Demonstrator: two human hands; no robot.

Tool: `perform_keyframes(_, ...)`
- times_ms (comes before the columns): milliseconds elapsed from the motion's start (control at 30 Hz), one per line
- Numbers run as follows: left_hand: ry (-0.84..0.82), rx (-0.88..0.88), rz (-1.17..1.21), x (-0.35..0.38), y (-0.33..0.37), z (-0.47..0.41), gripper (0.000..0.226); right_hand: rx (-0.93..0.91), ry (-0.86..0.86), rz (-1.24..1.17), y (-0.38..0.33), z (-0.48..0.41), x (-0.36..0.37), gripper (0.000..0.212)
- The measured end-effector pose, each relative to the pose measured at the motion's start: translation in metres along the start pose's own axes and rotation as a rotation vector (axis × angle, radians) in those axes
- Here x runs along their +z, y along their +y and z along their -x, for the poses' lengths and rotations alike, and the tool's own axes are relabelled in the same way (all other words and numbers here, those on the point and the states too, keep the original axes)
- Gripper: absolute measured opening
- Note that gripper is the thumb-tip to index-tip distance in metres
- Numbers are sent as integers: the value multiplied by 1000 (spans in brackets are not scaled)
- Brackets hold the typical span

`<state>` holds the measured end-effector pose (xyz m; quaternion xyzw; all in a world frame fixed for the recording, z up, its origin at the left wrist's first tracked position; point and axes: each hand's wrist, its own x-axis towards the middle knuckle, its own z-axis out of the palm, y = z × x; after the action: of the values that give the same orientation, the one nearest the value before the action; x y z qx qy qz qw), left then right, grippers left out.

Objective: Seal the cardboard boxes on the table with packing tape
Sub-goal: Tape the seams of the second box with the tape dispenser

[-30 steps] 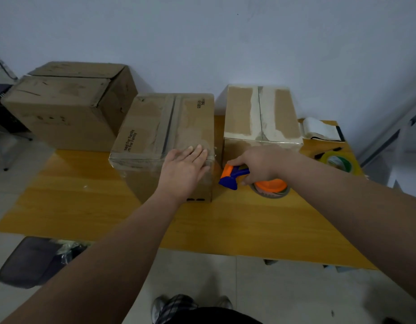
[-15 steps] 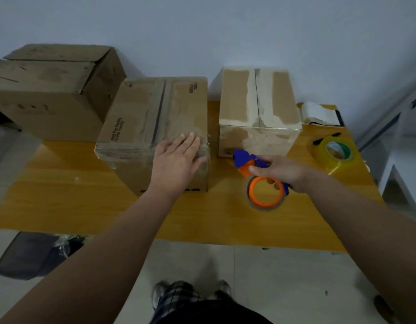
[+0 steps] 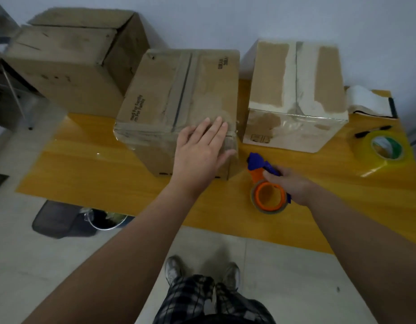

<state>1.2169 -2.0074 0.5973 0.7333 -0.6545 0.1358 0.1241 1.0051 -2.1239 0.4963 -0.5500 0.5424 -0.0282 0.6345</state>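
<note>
Three cardboard boxes stand along the back of the yellow table [image 3: 90, 169]. The middle box [image 3: 179, 94] has tape along its top seam and front edge. My left hand [image 3: 200, 150] lies flat with straight fingers on its near right corner. The right box [image 3: 295, 90] has torn, pale patches and a taped seam. The left box [image 3: 69, 64] is larger with one flap raised. My right hand [image 3: 291, 185] grips the handle of an orange and blue tape dispenser [image 3: 265, 183], held just above the table in front of the gap between the middle and right boxes.
A spare roll of clear tape [image 3: 382, 153] lies at the table's right, with a black pen [image 3: 373, 130] and a white paper roll [image 3: 368, 101] behind it. A black bin [image 3: 59, 220] sits under the table's near edge. My feet [image 3: 200, 270] stand on the tiled floor.
My right hand pulled the tape dispenser back from the middle box's right side toward me and turned it so the roll faces up. The left hand stayed on the box.
</note>
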Motion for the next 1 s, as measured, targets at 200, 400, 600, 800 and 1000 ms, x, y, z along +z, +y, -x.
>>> perform_keyframes(200, -27, 9, -11, -1, -2, 0, 54, -83, 339, 536, 0, -9, 21, 44)
perform_keyframes(400, -104, 13, -2, -9, -1, -4, 58, -870, 436, 269, -50, 56, 63, 73)
perform_keyframes(600, -121, 23, -86, -13, 4, -9, 60, -713, 698, 681, -74, 63, 85, 57)
perform_keyframes(800, -189, 119, -130, -14, -14, -3, 65, -779, 746, 746, -72, 63, 86, 36)
perform_keyframes(1000, -199, 92, -177, -19, -37, 16, 68, -808, 778, 430, -69, 61, 115, 32)
